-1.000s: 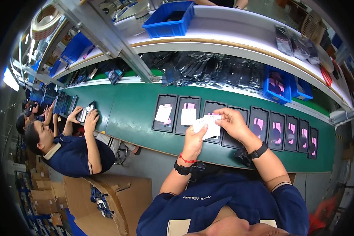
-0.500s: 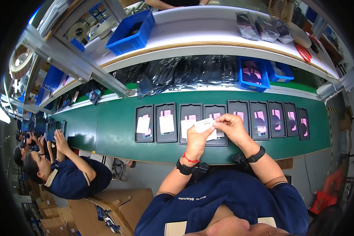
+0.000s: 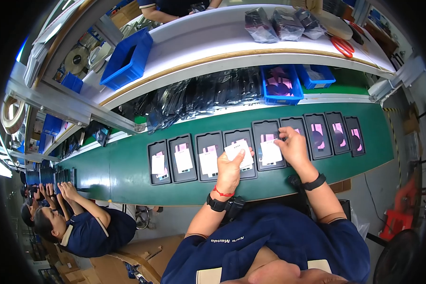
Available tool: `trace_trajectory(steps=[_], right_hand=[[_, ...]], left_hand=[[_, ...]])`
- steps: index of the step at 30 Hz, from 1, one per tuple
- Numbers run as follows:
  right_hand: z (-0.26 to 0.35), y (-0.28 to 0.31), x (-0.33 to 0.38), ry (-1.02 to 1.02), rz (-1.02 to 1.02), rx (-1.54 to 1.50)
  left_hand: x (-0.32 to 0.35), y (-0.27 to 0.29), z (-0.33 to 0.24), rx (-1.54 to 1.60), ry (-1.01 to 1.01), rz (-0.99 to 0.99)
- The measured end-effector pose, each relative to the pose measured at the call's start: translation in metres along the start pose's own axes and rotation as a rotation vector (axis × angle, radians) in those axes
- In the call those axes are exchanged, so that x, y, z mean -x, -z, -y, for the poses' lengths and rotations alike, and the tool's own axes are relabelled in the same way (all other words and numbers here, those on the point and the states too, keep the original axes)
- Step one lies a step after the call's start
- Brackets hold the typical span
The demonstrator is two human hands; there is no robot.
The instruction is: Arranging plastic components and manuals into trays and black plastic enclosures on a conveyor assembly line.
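My left hand (image 3: 230, 169) grips a small stack of white cards (image 3: 234, 150), thumb on top, above a black tray (image 3: 252, 173). To its right, my right hand (image 3: 293, 147) pinches the upper right edge of a white card (image 3: 270, 154), which lies over the middle black tray (image 3: 268, 125) in the row. Pink and dark pieces show above that card. Trays to the left hold white cards over pink pieces, such as the far left card (image 3: 158, 163). Trays to the right, like the black tray (image 3: 318, 150), show pink pieces with a dark round shape and no white card.
The trays stand in a row on a green table (image 3: 128, 161). Behind them lie many dark plastic bags (image 3: 199, 97) and a blue bin (image 3: 283, 97) of pink pieces. A white shelf (image 3: 199, 38) overhangs the back. At left, a co-worker (image 3: 87, 225) sits by the table.
My right hand has parted from my left, moving right with one white card to the middle tray. The left hand still has the stack. The view has shifted somewhat.
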State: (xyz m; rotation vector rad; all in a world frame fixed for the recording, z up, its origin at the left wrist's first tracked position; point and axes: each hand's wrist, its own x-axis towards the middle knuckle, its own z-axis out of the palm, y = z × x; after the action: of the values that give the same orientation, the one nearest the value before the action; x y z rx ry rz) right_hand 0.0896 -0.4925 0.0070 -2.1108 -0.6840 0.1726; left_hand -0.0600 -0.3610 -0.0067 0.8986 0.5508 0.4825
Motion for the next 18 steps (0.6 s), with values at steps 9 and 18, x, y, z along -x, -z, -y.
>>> trace_trajectory(steps=[9,18], right_hand=[[-0.006,0.021,0.009,-0.147,0.158,-0.707],[-0.039,0.081,-0.008,-0.328,0.144,-0.730]], left_hand=[[-0.004,-0.045,0.026,0.095,0.100,0.212],[-0.016,-0.066,0.029,0.010,0.152,0.216]])
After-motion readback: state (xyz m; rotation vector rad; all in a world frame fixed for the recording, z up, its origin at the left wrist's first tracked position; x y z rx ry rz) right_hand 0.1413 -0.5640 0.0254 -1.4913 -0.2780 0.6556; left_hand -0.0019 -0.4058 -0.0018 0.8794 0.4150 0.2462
